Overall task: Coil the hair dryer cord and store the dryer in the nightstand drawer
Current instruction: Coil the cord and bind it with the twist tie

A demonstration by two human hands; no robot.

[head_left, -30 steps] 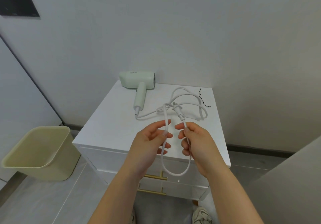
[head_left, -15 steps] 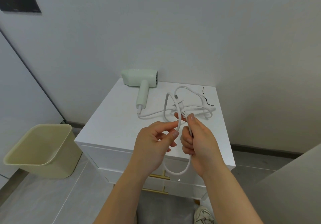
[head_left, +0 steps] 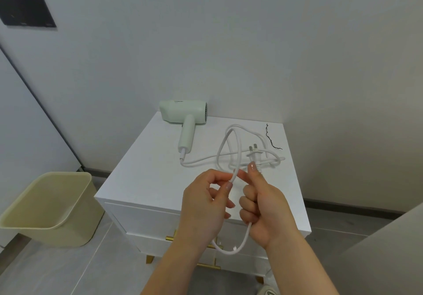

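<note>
A pale green hair dryer (head_left: 185,116) lies at the back of the white nightstand (head_left: 146,175), handle pointing toward me. Its white cord (head_left: 231,148) runs from the handle in loose loops across the top, and the plug (head_left: 255,153) sticks up above my right thumb. My left hand (head_left: 206,200) pinches the cord between thumb and fingertips. My right hand (head_left: 263,205) grips the plug end in a fist, thumb raised. A loop of cord hangs below both hands in front of the drawers. The drawers, with gold handles (head_left: 208,265), are closed.
A beige waste bin (head_left: 49,207) stands on the floor left of the nightstand. A thin black twist tie (head_left: 271,140) lies at the back right of the top. A grey surface (head_left: 389,255) juts in at the lower right. A shoe (head_left: 267,291) shows below.
Both hands have drawn closer together and nearer the nightstand front. The plug has risen above my right thumb, and the loops on top have shifted slightly.
</note>
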